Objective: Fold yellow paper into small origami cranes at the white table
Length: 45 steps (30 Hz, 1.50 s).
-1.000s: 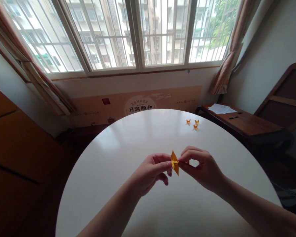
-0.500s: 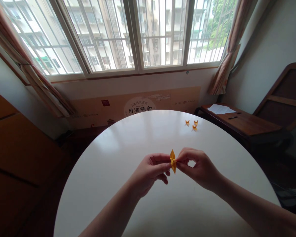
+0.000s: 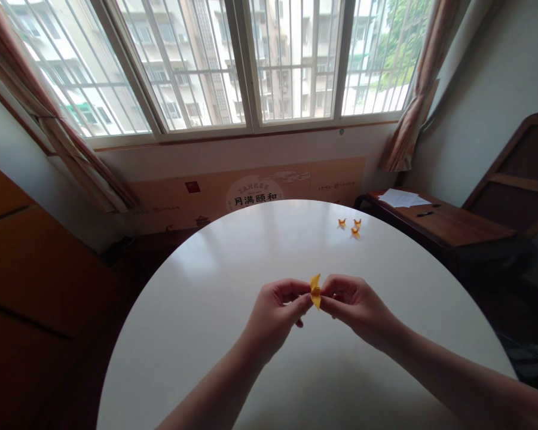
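A small yellow origami crane [image 3: 315,291] is held above the white round table [image 3: 197,334], its two pointed wings spread up and down. My left hand [image 3: 280,307] pinches its left side between thumb and index finger. From the other side, my right hand [image 3: 356,304] pinches it with thumb and forefinger. The fingertips hide the crane's ends. Farther back on the table stand three small orange-yellow paper cranes, a left one [image 3: 342,223], a right one [image 3: 357,223] and a nearer one [image 3: 355,233].
Beyond the table's right edge is a low wooden table [image 3: 457,224] with white papers [image 3: 399,197] on it. A wooden chair back [image 3: 520,167] leans at the far right. An orange-brown cabinet [image 3: 27,269] stands on the left, and a barred window [image 3: 251,65] lies ahead.
The yellow crane's wings have tilted and now look shorter in view. My right hand has turned slightly and closed in nearer to my left hand. The three cranes behind stay put.
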{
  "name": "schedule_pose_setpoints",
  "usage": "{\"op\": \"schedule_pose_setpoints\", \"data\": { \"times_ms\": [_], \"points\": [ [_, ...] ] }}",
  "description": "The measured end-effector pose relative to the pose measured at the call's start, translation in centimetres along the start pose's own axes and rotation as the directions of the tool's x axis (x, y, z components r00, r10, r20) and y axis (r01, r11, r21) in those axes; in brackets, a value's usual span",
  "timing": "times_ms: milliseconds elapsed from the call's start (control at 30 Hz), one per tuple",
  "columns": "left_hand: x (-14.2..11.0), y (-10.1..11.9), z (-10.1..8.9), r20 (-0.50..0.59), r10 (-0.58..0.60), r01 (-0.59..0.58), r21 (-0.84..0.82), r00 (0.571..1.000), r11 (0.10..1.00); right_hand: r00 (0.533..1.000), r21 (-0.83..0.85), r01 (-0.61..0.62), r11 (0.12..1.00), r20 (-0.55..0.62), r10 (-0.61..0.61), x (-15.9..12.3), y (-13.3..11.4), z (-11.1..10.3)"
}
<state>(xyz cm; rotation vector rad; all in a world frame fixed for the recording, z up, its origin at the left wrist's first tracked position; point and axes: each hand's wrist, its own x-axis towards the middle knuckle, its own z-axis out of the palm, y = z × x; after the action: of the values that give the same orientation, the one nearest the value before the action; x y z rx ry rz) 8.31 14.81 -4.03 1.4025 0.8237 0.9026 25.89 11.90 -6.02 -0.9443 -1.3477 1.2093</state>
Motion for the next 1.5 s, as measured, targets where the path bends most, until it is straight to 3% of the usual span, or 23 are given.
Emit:
{"op": "schedule_pose_setpoints", "data": {
  "times_ms": [100,200,300,400,600,767,867,1067,1267,1500],
  "points": [
    [-0.2,-0.2,0.0,-0.073,0.098,-0.086,0.146,0.993,0.985,1.0,-0.004,0.001,1.0,-0.008,-0.001,0.0,-0.2,0.2],
    [-0.6,-0.1,0.0,-0.135,0.303,-0.24,0.352,0.943,0.905,1.0,-0.017,-0.014,1.0,-0.015,0.014,0.0,-0.3,0.2],
    [-1.0,0.3,-0.2,-0.088,0.476,-0.379,0.488,0.875,0.786,0.999,-0.03,-0.042,0.999,0.006,0.043,0.1,-0.2,0.2],
    [-1.2,0.8,-0.6,0.015,0.562,-0.471,0.563,0.827,0.679,0.997,-0.023,-0.064,0.998,0.044,0.065,0.2,0.1,0.0],
    [-1.2,1.0,-1.5,0.148,0.579,-0.515,0.663,0.802,0.544,0.992,-0.008,-0.079,0.997,0.101,0.08,0.1,0.3,-0.2],
    [-1.2,0.8,-1.8,0.261,0.621,-0.579,0.718,0.739,0.386,0.99,-0.013,-0.081,0.997,0.114,0.082,0.1,0.0,-0.2],
    [-0.9,0.7,-1.8,0.282,0.646,-0.597,0.727,0.709,0.338,0.989,-0.017,-0.08,0.997,0.121,0.082,0.1,-0.2,-0.2],
    [-0.4,0.6,-2.0,0.323,0.724,-0.666,0.704,0.61,0.247,0.99,-0.042,-0.041,0.998,0.137,0.046,-0.1,-0.7,-0.4],
    [-0.4,0.9,-2.2,0.376,0.722,-0.673,0.721,0.58,0.166,0.986,-0.052,-0.057,0.997,0.151,0.064,0.0,-0.9,-0.5],
    [-0.4,1.1,-2.3,0.39,0.717,-0.675,0.722,0.578,0.151,0.984,-0.042,-0.076,0.996,0.16,0.082,0.0,-0.8,-0.6]
  ]
}}
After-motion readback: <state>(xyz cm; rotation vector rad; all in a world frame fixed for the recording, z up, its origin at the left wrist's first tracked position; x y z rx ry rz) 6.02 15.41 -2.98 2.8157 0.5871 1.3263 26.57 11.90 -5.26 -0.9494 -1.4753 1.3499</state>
